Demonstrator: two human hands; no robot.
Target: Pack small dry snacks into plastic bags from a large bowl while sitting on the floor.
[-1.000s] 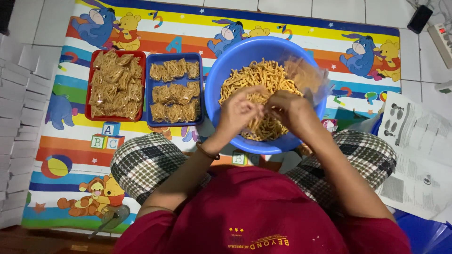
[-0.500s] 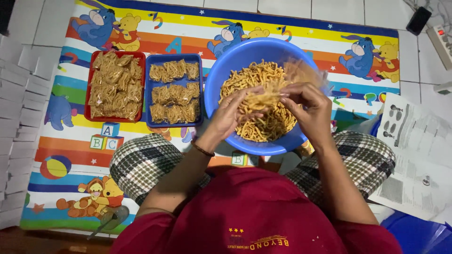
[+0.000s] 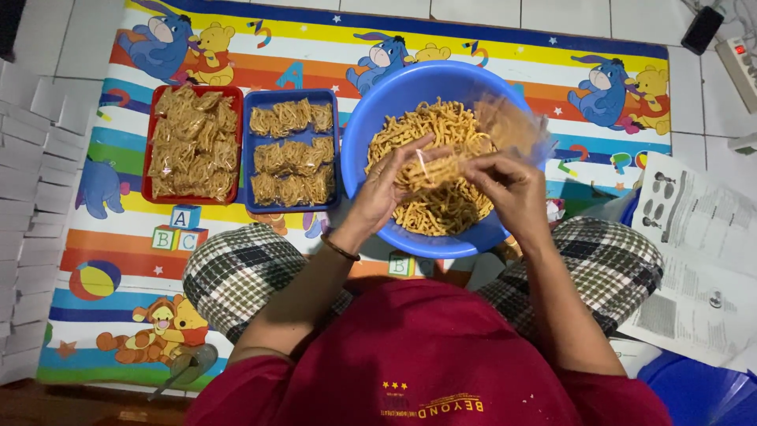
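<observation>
While the person sits cross-legged on a cartoon play mat (image 3: 489,55) in the head view, both hands meet over a round blue basin (image 3: 371,134) heaped with thin golden fried snack sticks (image 3: 441,209). The left hand (image 3: 386,189) is curled, fingers pinching a small bundle of the sticks (image 3: 435,170) from one end. The right hand (image 3: 512,189) pinches the same bundle from the other end and also grips a clear plastic bag (image 3: 512,126) that stands up over the basin's far rim.

Left of the basin lie 2 rectangular trays, just beside each other: a blue tray (image 3: 293,207) with rows of small filled clear packets, and a red tray (image 3: 150,158) piled with more packets. Stacks of flat white cardboard (image 3: 27,197) line the mat's left edge. At the right, printed paper sheets (image 3: 702,260) lie on the tiled floor, with a white power strip (image 3: 737,63) near the top corner.
</observation>
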